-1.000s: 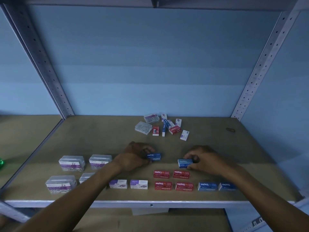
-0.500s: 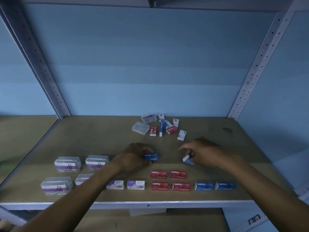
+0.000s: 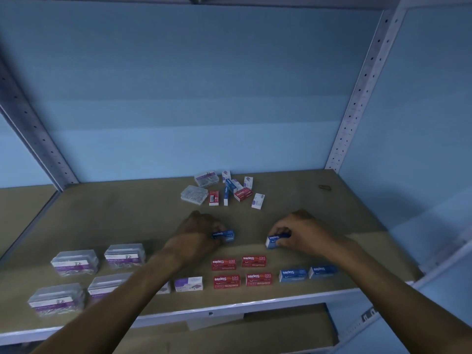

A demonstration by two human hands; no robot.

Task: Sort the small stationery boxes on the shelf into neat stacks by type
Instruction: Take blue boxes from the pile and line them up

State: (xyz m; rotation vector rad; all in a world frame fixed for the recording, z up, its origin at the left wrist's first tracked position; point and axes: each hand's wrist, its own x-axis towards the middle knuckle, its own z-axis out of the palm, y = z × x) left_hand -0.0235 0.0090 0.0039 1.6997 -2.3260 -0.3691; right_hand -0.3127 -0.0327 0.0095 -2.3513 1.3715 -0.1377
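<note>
My left hand (image 3: 200,232) grips a blue staples box (image 3: 224,235) just above the shelf board (image 3: 115,215). A second blue staples box (image 3: 276,240) is pinched, tilted, in my right hand (image 3: 302,232). Along the front edge lie two blue boxes (image 3: 292,274), several red staples boxes (image 3: 240,272), white-purple boxes (image 3: 189,284) and several clear paper clip boxes (image 3: 76,261). At the back middle sits an unsorted heap of small boxes (image 3: 229,190), with two clear cases (image 3: 194,195).
Perforated metal uprights (image 3: 357,103) flank the bay, and the blue back wall stands behind. A small brown rubber band (image 3: 325,187) lies at the back right. The white front rail (image 3: 229,306) edges the shelf, with a lower shelf beneath.
My right hand lifted its blue box off the board, turned it and now holds it tilted. My left hand has kept its blue box almost in place.
</note>
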